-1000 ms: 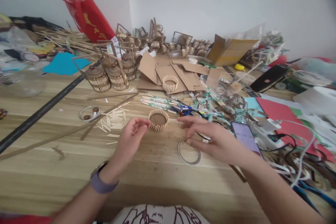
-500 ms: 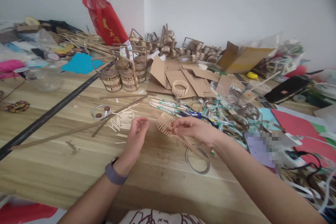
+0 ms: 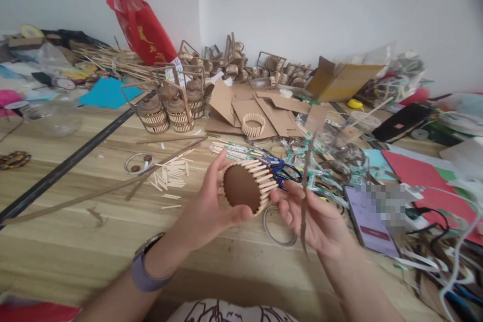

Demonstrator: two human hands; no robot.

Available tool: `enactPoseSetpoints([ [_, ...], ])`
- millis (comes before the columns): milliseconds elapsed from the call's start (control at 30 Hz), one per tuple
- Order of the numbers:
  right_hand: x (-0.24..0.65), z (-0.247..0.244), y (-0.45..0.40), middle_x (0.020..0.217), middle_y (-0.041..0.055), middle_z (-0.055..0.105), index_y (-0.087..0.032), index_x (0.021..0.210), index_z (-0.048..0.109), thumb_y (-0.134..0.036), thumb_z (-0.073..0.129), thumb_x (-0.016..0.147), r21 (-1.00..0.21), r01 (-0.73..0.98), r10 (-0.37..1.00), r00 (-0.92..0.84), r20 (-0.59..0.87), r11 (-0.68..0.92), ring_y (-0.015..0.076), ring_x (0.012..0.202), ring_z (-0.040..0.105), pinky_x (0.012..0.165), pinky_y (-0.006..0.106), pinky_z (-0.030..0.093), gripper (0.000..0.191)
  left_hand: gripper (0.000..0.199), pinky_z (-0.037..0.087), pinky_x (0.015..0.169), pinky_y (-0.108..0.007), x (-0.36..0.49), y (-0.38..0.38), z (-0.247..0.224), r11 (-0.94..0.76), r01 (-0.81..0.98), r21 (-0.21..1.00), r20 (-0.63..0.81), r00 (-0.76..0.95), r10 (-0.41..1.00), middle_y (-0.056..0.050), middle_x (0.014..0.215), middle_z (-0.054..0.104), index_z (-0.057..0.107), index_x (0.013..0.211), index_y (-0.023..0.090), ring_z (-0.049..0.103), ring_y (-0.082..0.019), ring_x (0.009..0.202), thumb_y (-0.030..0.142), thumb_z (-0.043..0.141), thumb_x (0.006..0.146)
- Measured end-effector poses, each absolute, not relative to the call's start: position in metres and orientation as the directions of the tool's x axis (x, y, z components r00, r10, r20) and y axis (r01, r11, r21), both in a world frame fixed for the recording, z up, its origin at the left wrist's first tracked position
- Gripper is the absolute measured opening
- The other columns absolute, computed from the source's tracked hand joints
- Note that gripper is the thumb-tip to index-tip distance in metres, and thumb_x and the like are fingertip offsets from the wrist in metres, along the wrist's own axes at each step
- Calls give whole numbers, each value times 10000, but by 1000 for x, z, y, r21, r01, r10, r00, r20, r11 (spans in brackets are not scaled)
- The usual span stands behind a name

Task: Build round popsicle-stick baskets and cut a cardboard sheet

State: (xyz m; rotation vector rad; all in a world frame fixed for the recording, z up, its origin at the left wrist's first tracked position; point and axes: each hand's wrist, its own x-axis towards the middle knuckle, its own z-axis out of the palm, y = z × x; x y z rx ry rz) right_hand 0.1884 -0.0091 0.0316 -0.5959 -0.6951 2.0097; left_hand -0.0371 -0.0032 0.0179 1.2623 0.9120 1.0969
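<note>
Our left grip (image 3: 209, 209), spread wide, holds the stick-walled cup (image 3: 242, 188) tilted above the table (image 3: 98, 254), nearer its front edge than its back; our right grip (image 3: 320, 224) pinches a brown strip (image 3: 306, 176) just beside it; we seem to be matching strip to cup; the next move calls for a steady cup.

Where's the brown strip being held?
In the head view, the brown strip is in the right hand, right of the stick-walled cup in the left hand.
</note>
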Motion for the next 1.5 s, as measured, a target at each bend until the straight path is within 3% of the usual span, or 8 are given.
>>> enactPoseSetpoints([
  [167, 175, 20, -14, 926, 8, 779, -222, 772, 647, -315, 857, 714, -625, -622, 857, -490, -160, -472, 103, 944, 731, 813, 119, 546, 237, 934, 265, 1155, -546, -31, -3, 39, -142, 180, 973, 102, 214, 972, -129, 1474, 419, 469, 1406, 288, 340, -398, 1393, 337, 894, 576],
  [400, 190, 28, -23, 1315, 86, 661, -234, 776, 554, -370, 804, 759, -718, -572, 899, -401, -176, -396, 199, 1156, 657, 781, 253, 584, 284, 791, 550, 736, -409, -71, 20, 27, 124, 59, 990, -134, 207, 969, -111, 1245, 621, 481, 1395, 296, 633, -334, 1020, 400, 746, 658],
  [533, 201, 25, -22, 1305, 97, 664, -240, 747, 512, -422, 807, 734, -776, -518, 926, -297, -231, -360, 209, 1119, 672, 744, 282, 587, 347, 698, 537, 813, -381, -89, 24, 32, 73, 283, 956, -137, 212, 968, -106, 1210, 661, 697, 1121, 253, 590, -370, 1134, 258, 861, 443],
  [633, 202, 22, -22, 1232, 74, 702, -245, 737, 522, -432, 823, 703, -785, -503, 928, -271, -255, -363, 209, 1046, 699, 706, 285, 587, 356, 765, 561, 748, -432, -91, 28, 36, 219, 4, 976, -204, 371, 906, -134, 1158, 687, 608, 1293, 248, 683, -349, 960, 353, 783, 556],
  [800, 201, 23, -22, 1043, 42, 741, -256, 747, 574, -439, 829, 683, -798, -487, 933, -245, -265, -354, 185, 880, 716, 640, 268, 575, 320, 656, 567, 727, -382, -87, 28, 22, 264, 6, 965, -254, 291, 922, -114, 1109, 695, 693, 1118, 238, 681, -327, 975, 361, 834, 489],
  [1000, 203, 24, -19, 865, 52, 679, -250, 718, 540, -512, 816, 660, -878, -387, 958, -165, -236, -282, 178, 675, 647, 546, 290, 548, 385, 885, 561, 724, -494, -63, 1, 21, 488, -471, 735, -237, 495, 836, -114, 1080, 724, 621, 1233, 273, 713, -368, 859, 692, 742, 463],
  [1167, 202, 21, -19, 737, 10, 598, -240, 690, 534, -480, 818, 668, -856, -431, 956, -189, -226, -288, 146, 603, 579, 533, 267, 527, 374, 932, 549, 791, -490, -45, -5, 21, 579, -572, 581, -155, 620, 769, -136, 1149, 712, 602, 1303, 245, 705, -363, 888, 594, 770, 456],
  [1500, 199, 18, -30, 697, 20, 584, -228, 692, 599, -513, 769, 727, -924, -349, 986, -103, -127, -156, 158, 600, 532, 538, 280, 471, 334, 545, 528, 856, -513, -49, 6, -9, 511, -547, 663, -265, 466, 844, -79, 966, 750, 687, 1027, 263, 663, -379, 1063, 608, 685, 605],
])
